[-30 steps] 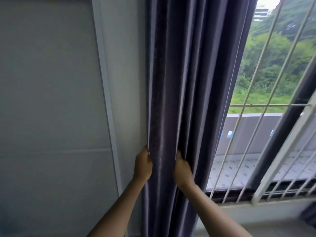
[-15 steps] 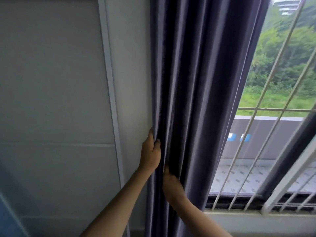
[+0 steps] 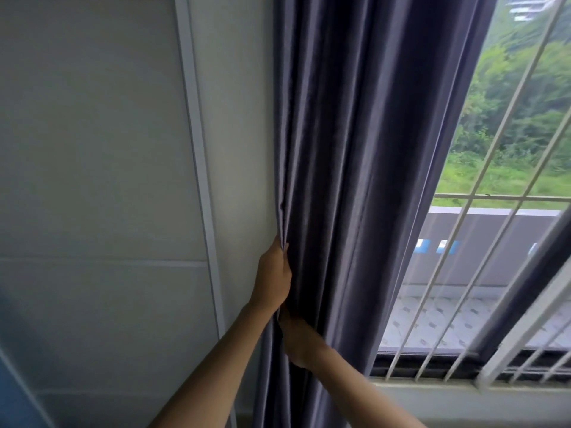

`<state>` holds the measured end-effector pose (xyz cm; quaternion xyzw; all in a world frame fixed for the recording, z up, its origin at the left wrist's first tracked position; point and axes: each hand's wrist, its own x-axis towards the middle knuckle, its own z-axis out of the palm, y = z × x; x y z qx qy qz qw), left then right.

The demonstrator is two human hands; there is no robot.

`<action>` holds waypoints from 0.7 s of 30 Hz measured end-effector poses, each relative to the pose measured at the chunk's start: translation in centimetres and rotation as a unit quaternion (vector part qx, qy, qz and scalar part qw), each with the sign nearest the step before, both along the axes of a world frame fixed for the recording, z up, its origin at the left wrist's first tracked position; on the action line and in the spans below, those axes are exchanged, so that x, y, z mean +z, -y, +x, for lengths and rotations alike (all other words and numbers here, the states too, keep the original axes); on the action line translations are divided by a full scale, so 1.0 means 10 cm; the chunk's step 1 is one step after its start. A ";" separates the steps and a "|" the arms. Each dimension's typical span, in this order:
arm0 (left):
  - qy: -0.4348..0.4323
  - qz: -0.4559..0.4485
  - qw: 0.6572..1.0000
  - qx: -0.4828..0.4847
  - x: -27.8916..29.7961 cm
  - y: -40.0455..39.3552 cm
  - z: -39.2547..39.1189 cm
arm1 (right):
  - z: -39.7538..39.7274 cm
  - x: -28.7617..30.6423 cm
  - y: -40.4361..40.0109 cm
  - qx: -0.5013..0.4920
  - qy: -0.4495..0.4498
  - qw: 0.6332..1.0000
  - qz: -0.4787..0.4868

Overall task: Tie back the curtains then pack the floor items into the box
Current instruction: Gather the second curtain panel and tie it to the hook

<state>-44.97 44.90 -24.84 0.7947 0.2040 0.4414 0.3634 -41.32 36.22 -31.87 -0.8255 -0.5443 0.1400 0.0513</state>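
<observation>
Grey-purple curtain (image 3: 355,168) folds are pinched in the left hand (image 3: 273,278) at the fabric's left edge beside the wall (image 3: 92,149); just below, the right hand (image 3: 298,341) seems closed on the cloth, fingers hidden. White window bars (image 3: 482,267) stand right.

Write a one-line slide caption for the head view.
Left hand grips the grey curtain's wall-side edge while the right hand reaches into its folds beside the barred window.
</observation>
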 end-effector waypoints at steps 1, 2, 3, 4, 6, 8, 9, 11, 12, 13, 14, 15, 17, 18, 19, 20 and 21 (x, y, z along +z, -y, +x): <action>0.001 0.008 1.000 0.007 0.02 -0.04 0.00 | 0.03 0.19 0.01 0.002 -0.013 0.999 0.041; 0.002 0.014 1.000 0.010 0.05 -0.06 -0.01 | 0.08 0.39 0.03 0.002 -0.004 0.995 0.104; 0.003 0.016 1.000 0.011 0.06 -0.09 -0.02 | 0.13 0.61 0.05 -0.001 0.022 0.979 0.200; 0.005 0.017 1.000 0.012 0.07 -0.12 -0.03 | 0.18 0.84 0.08 -0.007 0.049 0.951 0.304; 0.008 0.016 1.000 0.012 0.06 -0.16 -0.03 | 0.24 1.36 0.13 -0.010 0.106 0.868 0.486; 0.006 0.006 1.000 0.013 0.04 -0.17 -0.02 | 0.31 1.83 0.15 -0.001 0.147 0.782 0.605; 0.002 0.003 1.000 0.012 0.03 -0.17 -0.01 | 0.34 2.02 0.15 0.004 0.157 0.751 0.642; -0.004 0.005 1.000 0.011 0.02 -0.13 0.01 | 0.40 2.30 0.10 0.005 0.149 0.717 0.681; -0.005 0.007 1.000 0.009 0.02 -0.11 0.02 | 0.44 2.39 0.06 0.001 0.125 0.715 0.688; -0.004 0.009 1.000 0.008 0.02 -0.10 0.03 | 0.49 2.44 0.01 -0.005 0.087 0.719 0.689; -0.003 0.009 1.000 0.006 0.02 -0.09 0.05 | 0.55 2.45 -0.03 -0.022 0.032 0.727 0.685; 0.000 0.008 1.000 0.005 0.02 -0.08 0.05 | 0.59 2.44 -0.07 -0.045 -0.032 0.736 0.674; 0.000 0.008 1.000 0.004 0.00 -0.08 0.07 | 0.64 2.27 -0.14 -0.096 -0.124 0.759 0.632; -0.002 0.006 1.000 0.003 -0.01 -0.08 0.07 | 0.66 2.12 -0.17 -0.114 -0.131 0.776 0.607; -0.003 0.003 1.000 0.002 -0.02 -0.08 0.07 | 0.67 1.95 -0.20 -0.125 -0.132 0.794 0.580; -0.002 -0.001 1.000 0.000 -0.03 -0.08 0.08 | 0.68 1.75 -0.21 -0.129 -0.133 0.813 0.552; 0.001 -0.001 1.000 0.001 -0.05 -0.08 0.08 | 0.67 1.56 -0.20 -0.136 -0.129 0.835 0.517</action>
